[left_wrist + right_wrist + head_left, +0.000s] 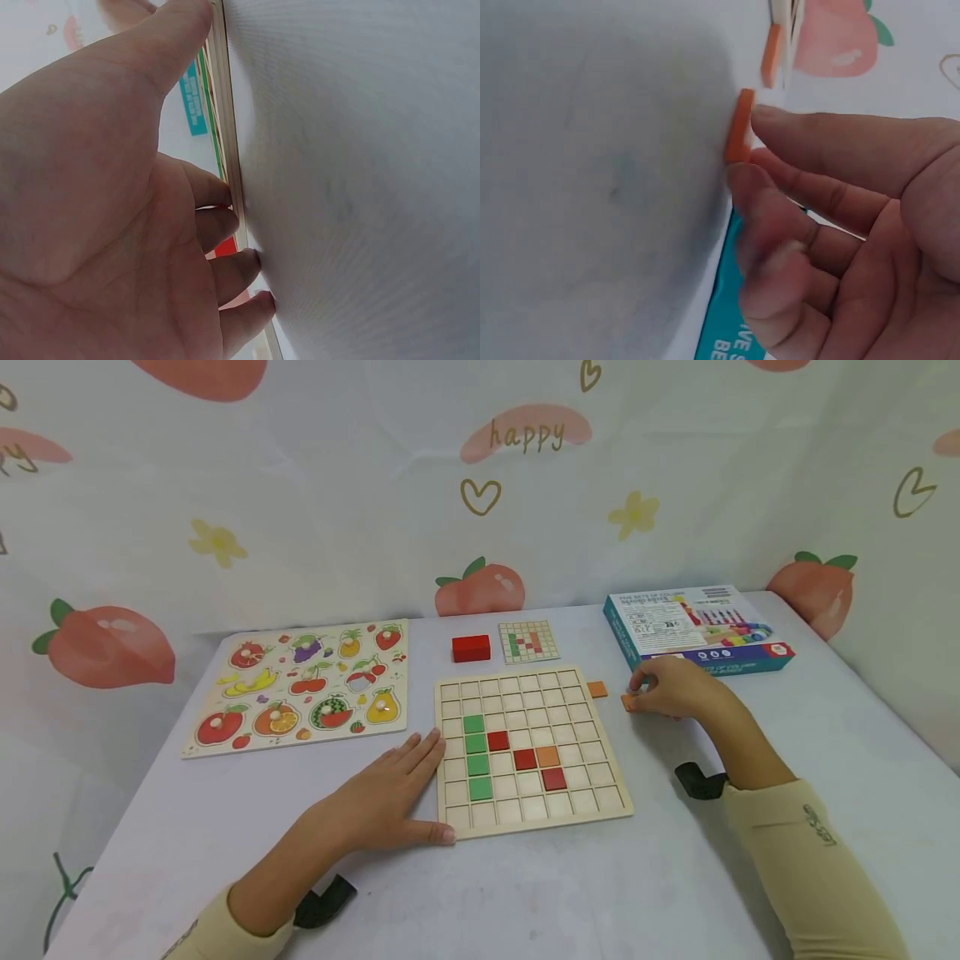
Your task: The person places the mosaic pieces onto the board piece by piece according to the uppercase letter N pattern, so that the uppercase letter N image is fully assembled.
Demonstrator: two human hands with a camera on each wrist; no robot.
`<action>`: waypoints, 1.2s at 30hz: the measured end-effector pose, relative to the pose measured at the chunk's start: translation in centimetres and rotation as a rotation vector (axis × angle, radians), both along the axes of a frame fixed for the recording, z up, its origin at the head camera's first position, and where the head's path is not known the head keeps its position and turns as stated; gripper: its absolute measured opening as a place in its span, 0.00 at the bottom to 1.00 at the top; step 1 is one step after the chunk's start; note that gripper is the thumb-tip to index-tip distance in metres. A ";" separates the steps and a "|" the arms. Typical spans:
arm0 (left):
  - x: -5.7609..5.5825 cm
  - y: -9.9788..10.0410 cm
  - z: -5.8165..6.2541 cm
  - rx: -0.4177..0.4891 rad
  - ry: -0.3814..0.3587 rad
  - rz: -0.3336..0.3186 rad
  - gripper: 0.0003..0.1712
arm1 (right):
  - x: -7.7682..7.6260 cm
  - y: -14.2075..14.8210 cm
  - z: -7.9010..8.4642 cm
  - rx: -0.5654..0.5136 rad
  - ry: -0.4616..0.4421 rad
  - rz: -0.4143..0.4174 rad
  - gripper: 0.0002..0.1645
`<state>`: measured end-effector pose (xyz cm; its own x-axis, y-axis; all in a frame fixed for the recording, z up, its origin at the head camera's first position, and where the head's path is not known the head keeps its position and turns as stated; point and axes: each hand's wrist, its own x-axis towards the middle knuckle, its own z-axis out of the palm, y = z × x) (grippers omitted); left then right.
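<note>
A wooden grid board (509, 811) lies on the table with green tiles (477, 765), red tiles (554, 779) and one orange tile (547, 756) in its cells. My left hand (382, 797) lies flat at the board's left edge, thumb at the near corner and fingertips touching the side. Right of the board, my right hand (678, 689) pinches a small square orange tile (739, 127) between thumb and fingers, close to the tabletop. Another loose orange tile (597, 689) lies beside the board's right edge. Part of the held tile is hidden by the fingertips.
Behind the board are a red block (471, 648) and a small pattern card (528, 642). A fruit puzzle board (300, 685) lies at the left. A teal and white box (693, 627) stands at the back right, just behind my right hand.
</note>
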<state>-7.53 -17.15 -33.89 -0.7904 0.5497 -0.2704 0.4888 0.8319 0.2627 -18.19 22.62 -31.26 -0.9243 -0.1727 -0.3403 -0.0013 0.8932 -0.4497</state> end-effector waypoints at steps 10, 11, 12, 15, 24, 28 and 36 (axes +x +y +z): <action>0.0 -0.1 0.1 0.005 0.012 -0.004 0.66 | -0.5 0.5 -0.3 -0.004 -0.026 0.011 0.15; 0.0 -0.1 0.2 0.006 0.011 -0.003 0.66 | -0.5 0.5 -0.3 -0.003 -0.029 0.015 0.16; 0.0 -0.1 0.2 0.008 0.009 -0.003 0.66 | -0.5 0.5 -0.3 -0.004 -0.030 0.022 0.16; 0.0 -0.1 0.1 0.008 0.007 -0.001 0.66 | -0.5 0.5 -0.3 -0.016 -0.022 0.036 0.16; 0.0 -0.1 -0.2 0.000 0.005 0.001 0.67 | -0.4 0.4 -0.5 -0.090 0.001 0.065 0.07; 0.0 0.0 -0.3 -0.010 -0.002 0.002 0.67 | -0.3 0.6 -0.4 -0.126 0.003 0.060 0.07; 0.0 0.1 -0.1 -0.017 -0.001 0.004 0.67 | -0.1 0.6 -0.5 -0.203 -0.016 0.056 0.08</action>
